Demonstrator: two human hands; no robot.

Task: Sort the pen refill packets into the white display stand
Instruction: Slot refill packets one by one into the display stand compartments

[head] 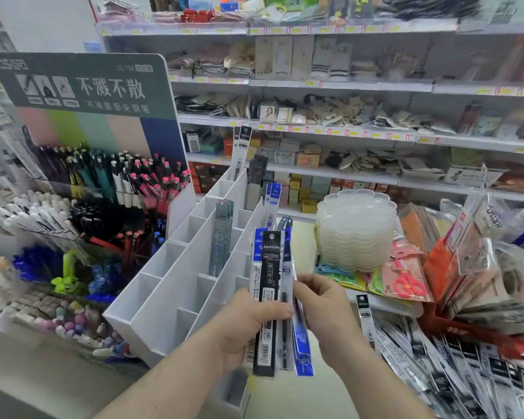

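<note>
My left hand (248, 325) grips a fanned bundle of pen refill packets (271, 285), black, white and blue, held upright in front of the white display stand (176, 285). My right hand (324, 309) pinches the right edge of the same bundle with its fingertips. The stand has several open compartments in stepped rows. A grey-green packet (221, 237) stands in a middle slot, black-topped packets (241, 152) and a dark one (256, 176) stand in far slots, and blue ones (273, 204) stand at the right side. More refill packets (454, 367) lie heaped at the lower right.
A pen display with a green sign (82, 83) stands left of the stand, full of pens (127, 182). A stack of clear flower-shaped trays (356, 228) and pink scissors packs (406, 282) lie to the right. Stocked store shelves (345, 128) run behind.
</note>
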